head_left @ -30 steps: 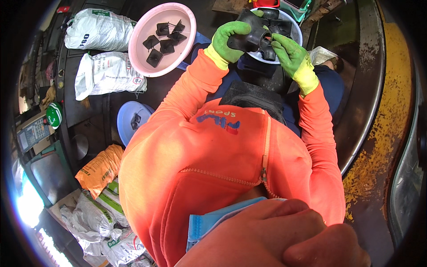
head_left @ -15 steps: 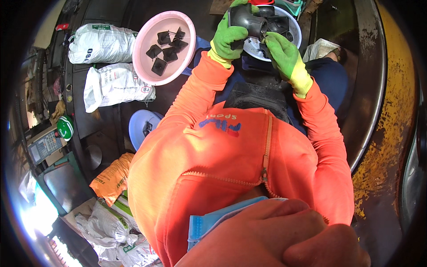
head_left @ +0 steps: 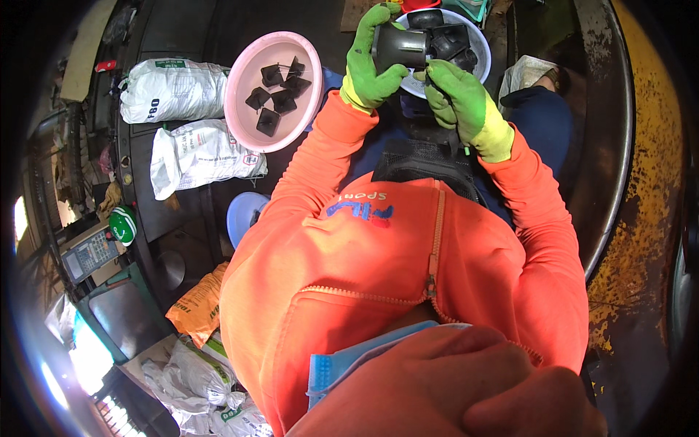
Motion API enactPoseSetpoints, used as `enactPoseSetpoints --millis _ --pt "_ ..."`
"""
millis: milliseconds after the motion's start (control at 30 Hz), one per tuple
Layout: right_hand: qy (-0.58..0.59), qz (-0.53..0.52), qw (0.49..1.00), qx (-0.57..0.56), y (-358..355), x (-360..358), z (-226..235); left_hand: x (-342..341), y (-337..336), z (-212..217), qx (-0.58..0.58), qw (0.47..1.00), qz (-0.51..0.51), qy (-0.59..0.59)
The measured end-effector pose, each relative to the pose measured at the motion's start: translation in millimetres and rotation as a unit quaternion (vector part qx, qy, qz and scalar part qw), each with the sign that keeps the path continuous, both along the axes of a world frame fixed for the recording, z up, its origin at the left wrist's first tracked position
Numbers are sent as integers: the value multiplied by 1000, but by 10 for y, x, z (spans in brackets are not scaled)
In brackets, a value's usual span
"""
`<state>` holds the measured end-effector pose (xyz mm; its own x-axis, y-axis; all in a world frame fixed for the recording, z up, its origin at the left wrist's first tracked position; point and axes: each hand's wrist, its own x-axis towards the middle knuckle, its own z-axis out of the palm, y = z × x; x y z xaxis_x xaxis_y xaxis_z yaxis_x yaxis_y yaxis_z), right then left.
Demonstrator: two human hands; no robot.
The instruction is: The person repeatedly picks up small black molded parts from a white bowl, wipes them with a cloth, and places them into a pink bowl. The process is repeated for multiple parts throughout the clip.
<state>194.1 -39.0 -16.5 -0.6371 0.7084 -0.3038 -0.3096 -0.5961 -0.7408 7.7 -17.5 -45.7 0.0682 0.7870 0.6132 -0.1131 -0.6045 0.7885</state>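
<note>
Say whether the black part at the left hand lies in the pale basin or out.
Out: the left hand grips the black part, whose body extends past the rim of the pale basin.

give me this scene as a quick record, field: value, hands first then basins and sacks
left hand: green-gloved, gripping a black part
right hand: green-gloved, fingers by the black part's right end; whether it holds anything is unclear
pink basin: left of the hands, six small black pieces inside
pale basin: beyond the right hand, larger black parts inside
white sacks: two left of the pink basin
orange sack: lower left
</note>
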Motion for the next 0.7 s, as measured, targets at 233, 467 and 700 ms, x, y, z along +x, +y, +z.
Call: enactPoseSetpoints --millis 233,467,700 --pt "142 69 980 -123 27 59 28 -76 41 -82 76 994 45 64" --pt "-51 -85 994 54 284 75 4 120 -21 -91 -5 992 -55 -115" --pt "-208 -145 784 567 422 148 -197 150 -222 -91 -272 810 -359 -376"
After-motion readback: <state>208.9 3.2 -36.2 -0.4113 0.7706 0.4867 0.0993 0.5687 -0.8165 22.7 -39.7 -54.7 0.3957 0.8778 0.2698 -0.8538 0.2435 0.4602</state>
